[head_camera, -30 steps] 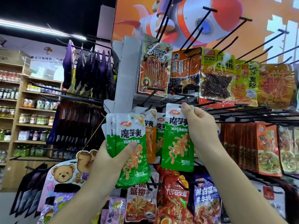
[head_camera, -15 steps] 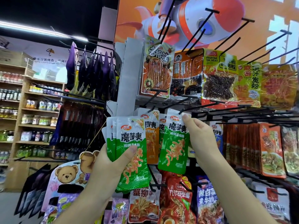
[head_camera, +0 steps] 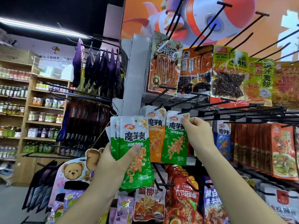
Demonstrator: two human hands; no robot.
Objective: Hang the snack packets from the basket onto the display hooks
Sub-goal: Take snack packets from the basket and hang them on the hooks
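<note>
Two hands are raised before a rack of black display hooks. The left hand, at lower centre of the frame, grips a fanned stack of green snack packets: its thumb lies flat across the front of the stack and the other fingers curl round behind it. The stack is held upright in the air, just left of the hanging rows. The right hand, at centre right, pinches the upper right corner of a single green packet between thumb and forefinger, the remaining fingers curled in. That packet's top edge is level with the tip of a black hook; whether the hook passes through its hole cannot be told. The packet overlaps an orange packet hanging just left of it in the frame, and a blue packet hangs to the right, beyond the wrist. Above them hang larger orange and yellow packets, and below them red packets. A rocket poster fills the upper right, a teddy-bear card sits at lower left, and wooden shelves of bottles and jars stand at far left.
</note>
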